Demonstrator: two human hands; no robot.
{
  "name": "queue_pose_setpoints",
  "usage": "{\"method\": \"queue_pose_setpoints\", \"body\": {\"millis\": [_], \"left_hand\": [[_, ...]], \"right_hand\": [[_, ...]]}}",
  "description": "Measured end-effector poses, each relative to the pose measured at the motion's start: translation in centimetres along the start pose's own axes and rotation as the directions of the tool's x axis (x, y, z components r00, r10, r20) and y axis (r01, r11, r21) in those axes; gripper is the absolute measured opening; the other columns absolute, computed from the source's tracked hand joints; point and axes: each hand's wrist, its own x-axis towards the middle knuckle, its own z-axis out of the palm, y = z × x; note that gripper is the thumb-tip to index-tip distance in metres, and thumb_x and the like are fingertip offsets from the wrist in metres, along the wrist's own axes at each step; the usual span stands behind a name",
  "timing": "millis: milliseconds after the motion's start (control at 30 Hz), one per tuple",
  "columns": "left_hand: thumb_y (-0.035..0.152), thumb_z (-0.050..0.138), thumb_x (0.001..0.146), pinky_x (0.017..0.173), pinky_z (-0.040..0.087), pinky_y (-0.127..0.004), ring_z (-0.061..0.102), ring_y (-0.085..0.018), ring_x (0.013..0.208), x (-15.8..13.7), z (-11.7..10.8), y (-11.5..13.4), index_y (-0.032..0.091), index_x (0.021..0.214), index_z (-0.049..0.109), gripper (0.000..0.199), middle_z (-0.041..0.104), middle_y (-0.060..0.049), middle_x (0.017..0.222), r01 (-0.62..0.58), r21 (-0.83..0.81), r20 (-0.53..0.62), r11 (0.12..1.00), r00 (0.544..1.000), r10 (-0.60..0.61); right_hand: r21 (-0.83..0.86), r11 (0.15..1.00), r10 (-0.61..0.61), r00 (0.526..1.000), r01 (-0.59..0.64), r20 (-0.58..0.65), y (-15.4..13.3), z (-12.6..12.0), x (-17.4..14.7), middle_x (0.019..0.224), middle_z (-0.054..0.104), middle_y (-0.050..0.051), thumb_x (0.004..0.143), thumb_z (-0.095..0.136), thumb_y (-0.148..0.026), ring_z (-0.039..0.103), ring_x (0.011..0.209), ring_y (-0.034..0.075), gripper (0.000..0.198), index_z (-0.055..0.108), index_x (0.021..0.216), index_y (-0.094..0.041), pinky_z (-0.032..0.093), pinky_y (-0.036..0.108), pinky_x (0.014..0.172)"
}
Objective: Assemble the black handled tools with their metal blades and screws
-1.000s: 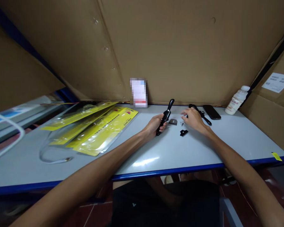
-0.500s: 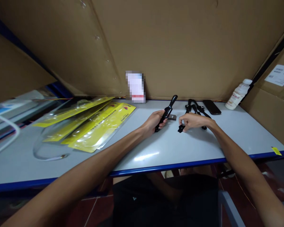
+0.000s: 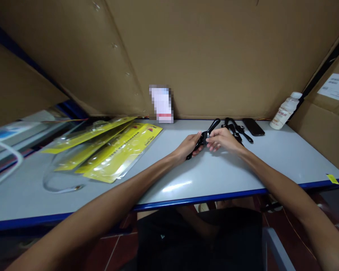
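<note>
My left hand [image 3: 188, 146] is closed around a black spokeshave [image 3: 215, 123], tilted with one handle pointing up and to the right and the other down toward me. At the tool's middle, my right hand [image 3: 223, 140] pinches a small dark metal piece [image 3: 207, 136] against the body. Fingers partly cover this piece, so how it sits there cannot be made out. Just beyond my right hand lie more black spokeshaves [image 3: 244, 134], overlapping on the table.
Yellow-backed clear blister packs [image 3: 124, 154] fan out at left, near a pale cable [image 3: 62, 188]. A blurred-out upright panel [image 3: 162, 105] leans on the cardboard wall [image 3: 214, 56]. A black phone [image 3: 253, 127] and a white bottle [image 3: 284, 113] stand at back right.
My right hand has moved left from the tabletop to the spokeshave, bringing the small dark piece to its middle. My left hand keeps its hold, and the spokeshave has shifted slightly right.
</note>
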Motion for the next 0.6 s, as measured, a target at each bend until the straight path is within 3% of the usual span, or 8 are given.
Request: {"method": "queue_pose_setpoints", "body": {"millis": [100, 367, 500, 600], "left_hand": [[0.053, 0.050, 0.096, 0.032, 0.024, -0.017, 0.034, -0.005, 0.035, -0.08, 0.03, 0.09, 0.015, 0.077, 0.058, 0.043, 0.048, 0.003, 0.055, -0.021, -0.019, 0.011, 1.000, 1.000, 0.021], [0.048, 0.042, 0.099, 0.033, 0.025, -0.018, 0.034, -0.005, 0.035, -0.11, -0.09, 0.30, 0.016, 0.077, 0.055, 0.042, 0.051, 0.001, 0.057, -0.010, -0.056, 0.006, 0.998, 1.000, 0.010], [0.043, 0.039, 0.101, 0.034, 0.025, -0.019, 0.035, -0.006, 0.035, -0.06, -0.11, 0.31, 0.016, 0.078, 0.054, 0.038, 0.050, 0.001, 0.056, 0.013, -0.051, 0.001, 0.999, 1.000, -0.013], [0.044, 0.040, 0.100, 0.034, 0.025, -0.019, 0.036, -0.006, 0.036, -0.02, -0.13, 0.29, 0.016, 0.078, 0.054, 0.039, 0.052, 0.000, 0.057, 0.023, -0.025, 0.007, 0.999, 1.000, -0.023]], "right_hand": [[-0.030, 0.999, -0.020, 0.998, 0.018, -0.058, 0.32, 0.31, 0.08, 0.062, 0.069, 0.004, 0.077, 0.075, -0.024, 0.063, 0.047, 0.015, 0.024, 0.053, 0.071, -0.018, 0.047, 0.021, 0.040], [0.094, 0.995, -0.026, 0.993, 0.037, -0.113, 0.48, 0.30, 0.03, 0.064, 0.068, 0.002, 0.077, 0.073, -0.024, 0.062, 0.050, 0.013, 0.024, 0.049, 0.077, -0.020, 0.048, 0.021, 0.044], [0.016, 0.988, -0.147, 0.967, 0.154, -0.207, 0.34, 0.33, 0.17, 0.056, 0.057, -0.003, 0.072, 0.074, -0.025, 0.049, 0.044, 0.008, 0.017, 0.058, 0.072, -0.018, 0.040, 0.019, 0.038], [-0.010, 0.978, -0.208, 0.957, 0.210, -0.205, 0.05, 0.13, 0.12, 0.057, 0.056, -0.003, 0.073, 0.071, -0.026, 0.049, 0.045, 0.009, 0.012, 0.063, 0.073, -0.017, 0.040, 0.020, 0.038]]}}
